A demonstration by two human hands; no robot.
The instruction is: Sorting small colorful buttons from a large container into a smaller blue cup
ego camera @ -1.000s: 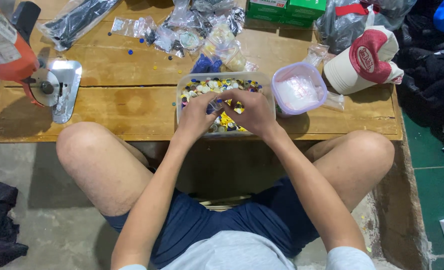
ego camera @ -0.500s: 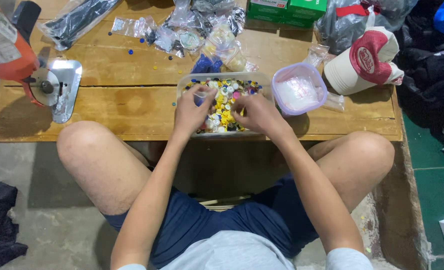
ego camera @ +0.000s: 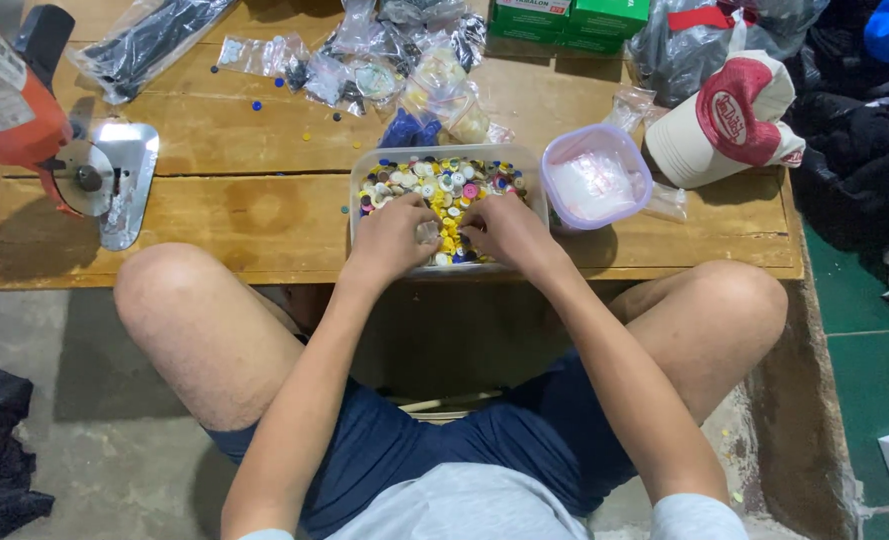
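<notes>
A clear plastic tub [ego camera: 364, 160] full of small coloured buttons [ego camera: 442, 182], mostly yellow and white, stands at the near edge of a low wooden table [ego camera: 244, 215]. Both my hands are inside the tub. My left hand [ego camera: 396, 232] rests on the near left of the button pile, fingers curled with a pale button at the fingertips. My right hand [ego camera: 504, 228] lies on the near right, its fingers bent down into the buttons. The two hands almost touch.
A purple-rimmed tub [ego camera: 598, 176] with a white bag stands right of the button tub. A white and red cap [ego camera: 724, 120] lies further right. Small clear bags [ego camera: 364, 60] sit behind. An orange cutting machine [ego camera: 34, 130] is at far left. Green boxes [ego camera: 569, 18] stand at the back.
Both hands have drawn back slightly toward the near edge of the tub and moved closer together, stirring the buttons. Nothing else has shifted.
</notes>
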